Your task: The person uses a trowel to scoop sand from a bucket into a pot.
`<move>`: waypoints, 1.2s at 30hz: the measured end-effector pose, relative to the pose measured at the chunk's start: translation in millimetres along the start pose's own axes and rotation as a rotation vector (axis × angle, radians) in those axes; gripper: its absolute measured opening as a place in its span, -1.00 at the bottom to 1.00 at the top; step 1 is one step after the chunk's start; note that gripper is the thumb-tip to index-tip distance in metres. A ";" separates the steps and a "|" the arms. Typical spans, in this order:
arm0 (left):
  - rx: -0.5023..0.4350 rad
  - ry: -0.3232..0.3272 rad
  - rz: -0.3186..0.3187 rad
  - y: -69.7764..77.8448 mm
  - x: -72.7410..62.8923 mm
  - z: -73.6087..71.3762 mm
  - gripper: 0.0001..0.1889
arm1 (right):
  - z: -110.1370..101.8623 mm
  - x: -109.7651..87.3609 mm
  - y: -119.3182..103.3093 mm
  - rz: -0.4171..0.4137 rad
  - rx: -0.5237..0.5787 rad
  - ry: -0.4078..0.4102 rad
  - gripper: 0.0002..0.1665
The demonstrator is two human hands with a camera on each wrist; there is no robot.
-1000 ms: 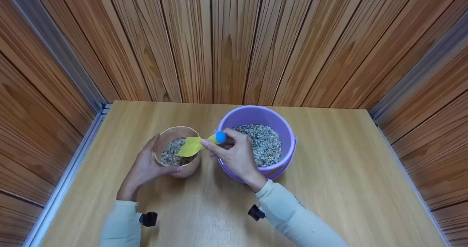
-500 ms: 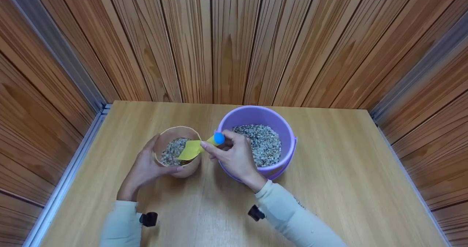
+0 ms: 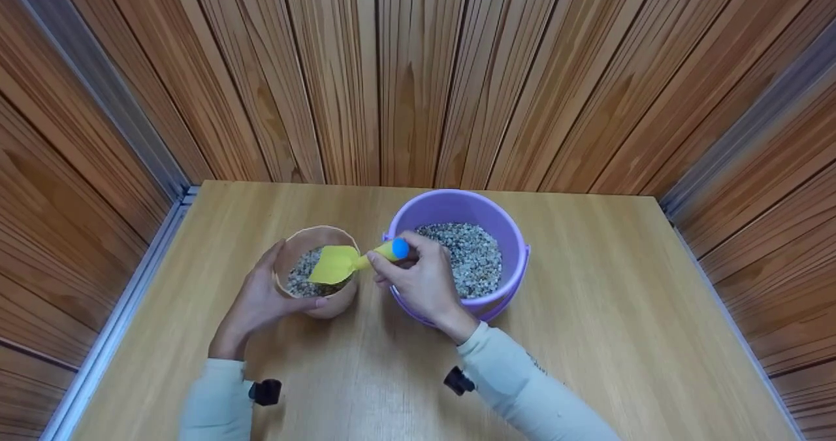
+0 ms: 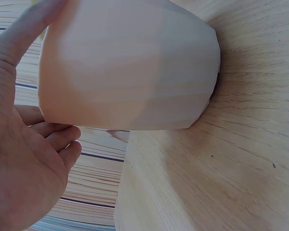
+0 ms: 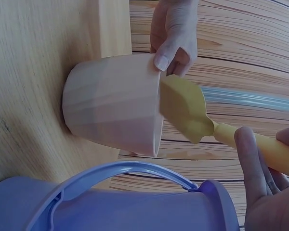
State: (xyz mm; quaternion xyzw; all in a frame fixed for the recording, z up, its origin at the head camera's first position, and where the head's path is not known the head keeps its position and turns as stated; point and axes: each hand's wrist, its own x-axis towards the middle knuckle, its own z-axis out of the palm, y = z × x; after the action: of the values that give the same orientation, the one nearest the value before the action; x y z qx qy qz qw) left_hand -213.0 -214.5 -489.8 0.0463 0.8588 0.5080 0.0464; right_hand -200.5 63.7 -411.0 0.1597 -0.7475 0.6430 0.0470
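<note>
A beige flower pot point(image 3: 335, 306) stands upright on the table, partly filled with gravel point(image 3: 302, 276). My left hand point(image 3: 261, 297) holds it by the rim from the left, with the thumb on the near side; the left wrist view shows fingers at the rim point(image 4: 62, 138). In my right hand point(image 3: 424, 274) the yellow handle of a toy shovel point(image 3: 334, 264) is pinched between thumb and fingers. The shovel's blade tilts down into the pot's mouth in the right wrist view, its tip hidden behind the rim. The handle's blue end points right.
A purple bucket point(image 3: 511, 245) of gravel stands right of the pot, behind my right hand. Its handle point(image 5: 120, 168) hangs down on the near side. Wood-panelled walls point(image 3: 411, 68) enclose the wooden table point(image 3: 607, 284) at the back and sides.
The shovel first dips slightly toward the near side of the pot, then rises a little with its blade lying broader to view. The left hand and the pot stay put.
</note>
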 end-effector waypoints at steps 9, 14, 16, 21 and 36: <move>0.013 0.004 -0.007 0.1 -0.2 -0.3 0.40 | -0.6 -1.1 0.4 0.023 0.032 0.017 -0.82; -0.009 0.013 0.023 -0.9 0.2 -0.1 0.40 | -3.5 -2.7 0.9 0.032 0.086 0.007 -0.84; -0.009 0.018 0.034 -1.3 0.3 0.0 0.40 | -5.4 -3.4 0.0 0.028 0.114 0.005 -0.84; 0.025 0.016 0.021 -1.2 -0.5 -0.1 0.41 | -9.9 -5.1 -3.8 0.009 0.175 0.020 -0.84; 0.028 0.005 -0.008 0.0 0.5 -1.0 0.42 | -43.5 -15.9 -15.3 -0.090 0.239 0.044 -0.82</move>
State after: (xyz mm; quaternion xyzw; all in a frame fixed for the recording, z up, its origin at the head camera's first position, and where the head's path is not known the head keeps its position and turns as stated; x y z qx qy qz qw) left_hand -213.7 -215.3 -489.3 0.0420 0.8663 0.4957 0.0455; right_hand -186.9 107.2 -393.5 0.1834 -0.6564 0.7282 0.0730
